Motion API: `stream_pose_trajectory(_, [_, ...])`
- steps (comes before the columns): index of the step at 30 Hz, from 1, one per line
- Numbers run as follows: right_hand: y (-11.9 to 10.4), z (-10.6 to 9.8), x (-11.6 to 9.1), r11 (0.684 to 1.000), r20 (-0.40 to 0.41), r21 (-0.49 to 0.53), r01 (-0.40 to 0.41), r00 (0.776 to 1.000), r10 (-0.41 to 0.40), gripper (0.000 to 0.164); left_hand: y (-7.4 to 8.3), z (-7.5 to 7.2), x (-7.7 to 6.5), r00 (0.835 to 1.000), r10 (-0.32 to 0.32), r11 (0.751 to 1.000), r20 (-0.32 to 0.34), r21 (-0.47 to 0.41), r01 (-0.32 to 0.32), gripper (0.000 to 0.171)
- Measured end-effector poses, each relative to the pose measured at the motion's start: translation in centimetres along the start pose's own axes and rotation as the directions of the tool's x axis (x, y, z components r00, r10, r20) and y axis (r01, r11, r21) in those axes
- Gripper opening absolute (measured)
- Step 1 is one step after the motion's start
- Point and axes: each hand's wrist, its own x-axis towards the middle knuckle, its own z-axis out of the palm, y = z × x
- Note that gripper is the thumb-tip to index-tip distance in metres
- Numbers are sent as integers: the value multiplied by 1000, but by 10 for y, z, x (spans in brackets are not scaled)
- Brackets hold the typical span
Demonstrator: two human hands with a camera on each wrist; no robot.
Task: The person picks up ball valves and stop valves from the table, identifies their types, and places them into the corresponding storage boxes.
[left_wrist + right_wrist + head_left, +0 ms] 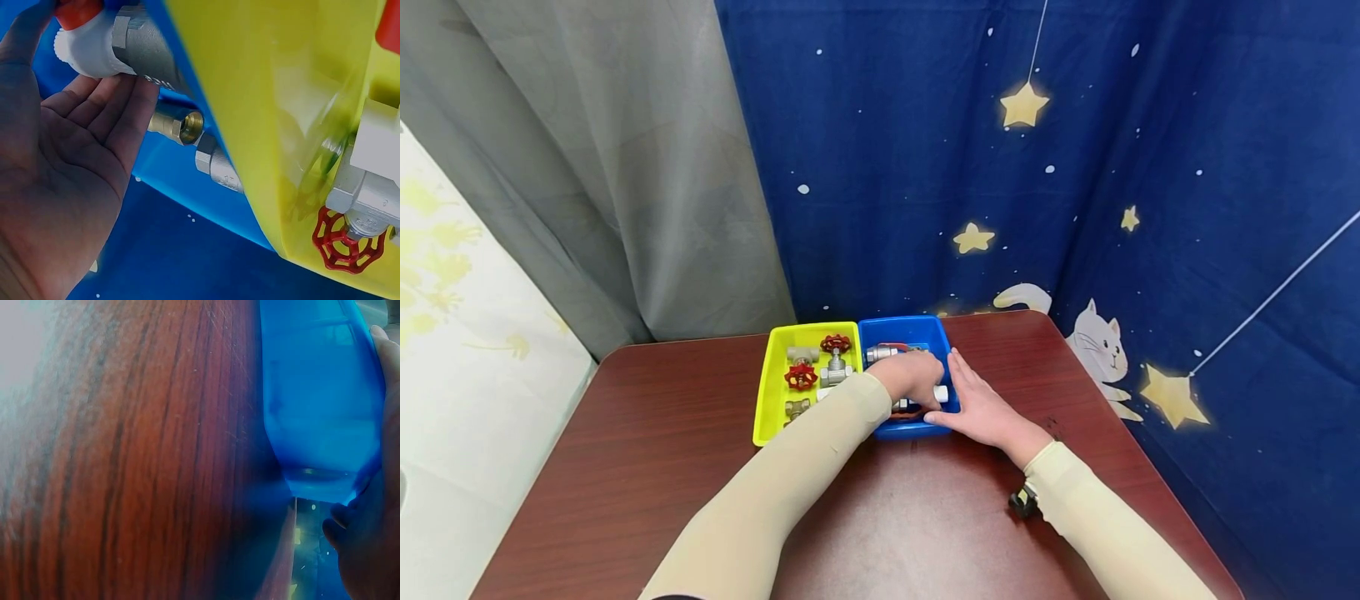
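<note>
My left hand [917, 373] reaches down inside the blue bin [913, 430], its fingers bent downward. In the left wrist view, its thumb and fingers are on either side of a white plastic valve [90, 50] with a red part, fingertips against its underside. A silver metal valve [153, 47] lies right beside that valve, with a brass fitting [178, 125] close by. My right hand [981, 408] rests along the bin's right rim, fingers straight and thumb over the front corner. The right wrist view has this hand against the bin's blue outer wall [322, 394].
A yellow bin [765, 408] adjoins the blue one on the left and holds several valves, including ones with red handwheels [801, 377]. Both bins stand near the back edge of the brown table [647, 467]. Behind hang grey and blue curtains [887, 208].
</note>
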Motion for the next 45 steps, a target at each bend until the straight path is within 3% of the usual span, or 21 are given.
stream_pose_trajectory(21, [-3,1,1,1000,-3,14,15,1000,-15,123,0,0,-5,1000,-1,1000,8,-2,1,44])
stream_pose_trajectory(29, [-4,1,0,1000,6,13,7,1000,-7,120,-2,-2,-10,1000,-1,999,19,-54,3,45])
stream_pose_trajectory(38, [-2,1,0,1000,14,6,3,1000,-3,121,-5,-5,-14,1000,-10,994,-5,-106,9,43])
stream_pose_trajectory(45, [0,1,-1,1000,1,1,7,1000,-7,121,-14,-9,-23,999,-3,998,-46,-65,0,43])
